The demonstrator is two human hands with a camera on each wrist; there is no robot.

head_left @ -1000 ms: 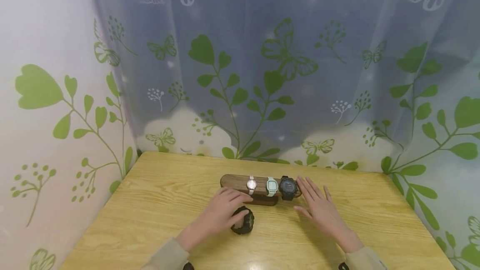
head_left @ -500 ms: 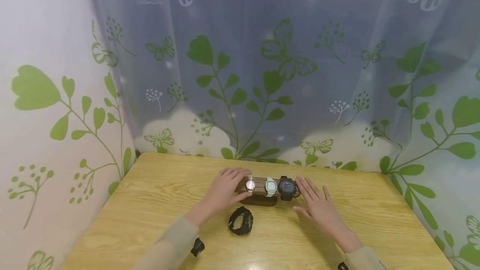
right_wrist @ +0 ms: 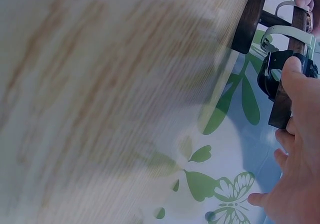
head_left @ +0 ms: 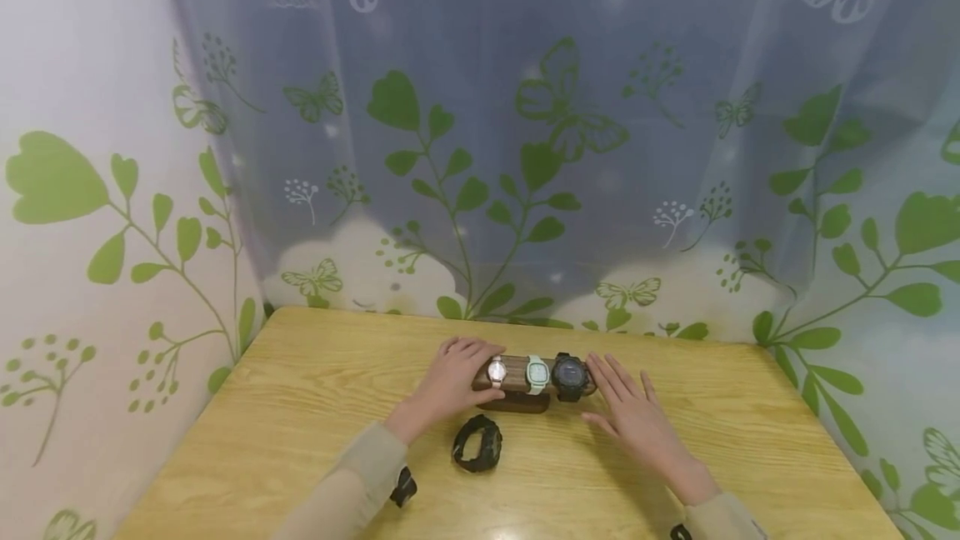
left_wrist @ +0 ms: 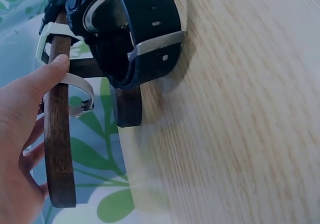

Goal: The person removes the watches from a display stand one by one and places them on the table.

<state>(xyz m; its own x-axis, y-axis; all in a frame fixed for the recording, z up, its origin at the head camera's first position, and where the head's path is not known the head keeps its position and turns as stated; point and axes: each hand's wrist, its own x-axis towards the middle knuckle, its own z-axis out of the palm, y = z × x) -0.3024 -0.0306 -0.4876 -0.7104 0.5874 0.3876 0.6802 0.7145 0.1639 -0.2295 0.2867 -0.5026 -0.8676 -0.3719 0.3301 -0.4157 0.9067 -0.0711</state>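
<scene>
A dark wooden watch stand (left_wrist: 59, 149) carries a small white-strapped watch (head_left: 497, 372), a mint-green watch (head_left: 537, 372) and a black watch (head_left: 569, 375). My left hand (head_left: 447, 380) grips the stand's left part, thumb in front by the small watch's strap and fingers behind the bar. At the other end my right hand (head_left: 636, 419) touches the black watch's side with nearly straight fingers. In the right wrist view its thumb lies over that watch's strap. A second black watch (head_left: 477, 445) stands on its side in front of the stand, touched by neither hand.
Everything stands on a light wooden table (head_left: 315, 407). A curtain (head_left: 480, 215) with leaf and butterfly prints hangs behind the table's far edge and along the sides. Dark wrist-worn devices sit at both sleeves.
My left hand has moved from above the loose black watch up to the stand's left part and now holds it. The right hand has stayed at the right end.
</scene>
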